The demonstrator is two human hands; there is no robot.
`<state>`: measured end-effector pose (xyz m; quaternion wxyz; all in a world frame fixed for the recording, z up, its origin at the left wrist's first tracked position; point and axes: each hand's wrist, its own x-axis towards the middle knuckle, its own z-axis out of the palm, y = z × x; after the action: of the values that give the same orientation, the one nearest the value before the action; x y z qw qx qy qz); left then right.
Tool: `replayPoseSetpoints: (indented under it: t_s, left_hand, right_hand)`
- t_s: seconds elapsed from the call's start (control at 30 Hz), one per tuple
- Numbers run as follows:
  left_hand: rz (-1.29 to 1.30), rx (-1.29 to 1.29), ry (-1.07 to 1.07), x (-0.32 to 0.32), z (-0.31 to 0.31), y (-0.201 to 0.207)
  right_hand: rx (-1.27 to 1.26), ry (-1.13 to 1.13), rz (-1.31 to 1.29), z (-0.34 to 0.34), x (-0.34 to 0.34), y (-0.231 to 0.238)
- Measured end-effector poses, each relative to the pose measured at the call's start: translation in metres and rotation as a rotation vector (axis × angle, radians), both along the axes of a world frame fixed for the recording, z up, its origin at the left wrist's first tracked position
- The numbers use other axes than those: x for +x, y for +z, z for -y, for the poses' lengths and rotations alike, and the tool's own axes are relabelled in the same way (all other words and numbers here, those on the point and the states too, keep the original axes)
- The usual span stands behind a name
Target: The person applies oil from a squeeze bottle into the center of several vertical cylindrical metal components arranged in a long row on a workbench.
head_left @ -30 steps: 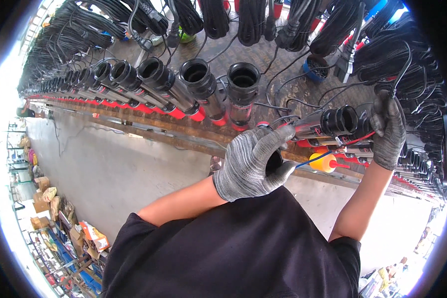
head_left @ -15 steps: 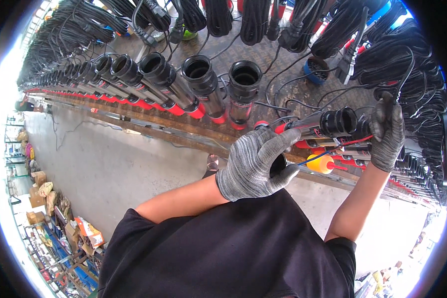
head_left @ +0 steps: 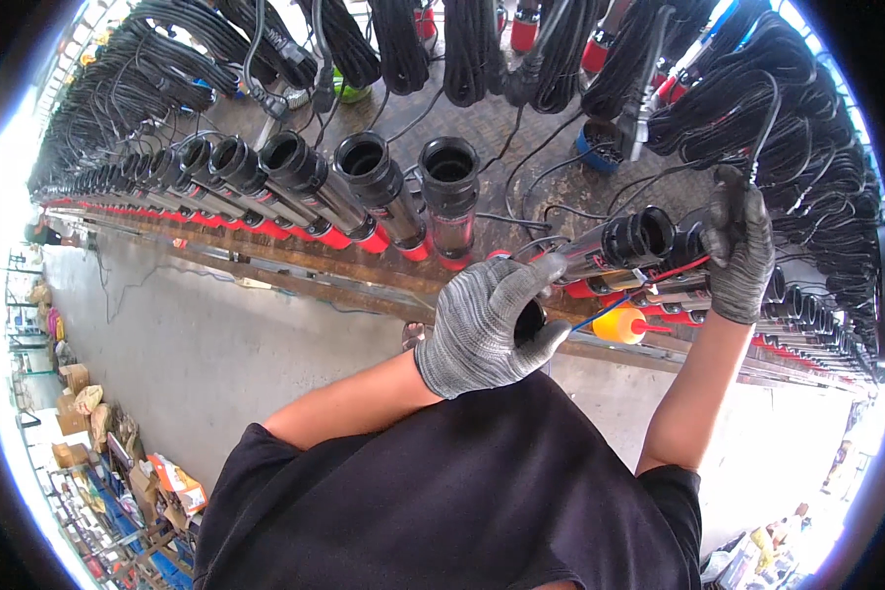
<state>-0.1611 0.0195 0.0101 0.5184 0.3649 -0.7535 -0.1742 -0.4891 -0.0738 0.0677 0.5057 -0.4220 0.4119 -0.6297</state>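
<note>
My left hand (head_left: 487, 324), in a grey knitted glove, is wrapped around a black-mouthed tube (head_left: 530, 322), most of which the hand hides. Blue wire (head_left: 598, 313) comes out beside that tube and meets a red wire (head_left: 680, 268) leading to my right hand (head_left: 740, 258). That hand, gloved too with dark fingertips, is closed near the hanging black cables; what it grips is dark and I cannot make it out. Between the hands leans a metal tube with a black collar (head_left: 639, 236), its open mouth pointing right.
Similar tubes (head_left: 449, 187) with red bases line the bench edge (head_left: 364, 275) to the left. Bundled black cables (head_left: 472, 59) with plugs hang across the far side. A blue cup (head_left: 600, 147) of small parts and a yellow bottle with a red nozzle (head_left: 619, 324) are nearby.
The bench, tubes and both hands have shifted slightly left in the picture. Both hands keep nearly the same pose, and the wires still stretch between them.
</note>
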Motion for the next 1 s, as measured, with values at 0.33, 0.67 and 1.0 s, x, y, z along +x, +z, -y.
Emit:
replayPoseSetpoints:
  t_s: [0.33,0.67,1.0]
  left_hand:
    - [0.041,0.012,0.048,-0.005,0.005,0.003]
    - [-0.014,0.037,0.218,-0.025,0.05,0.007]
    - [0.327,-0.257,0.318,-0.054,0.103,0.024]
  right_hand:
    - [0.029,-0.155,-0.098,-0.01,0.025,0.018]
    - [-0.224,0.096,-0.164,-0.042,0.008,0.058]
    - [0.026,-0.24,-0.16,-0.006,-0.064,0.043]
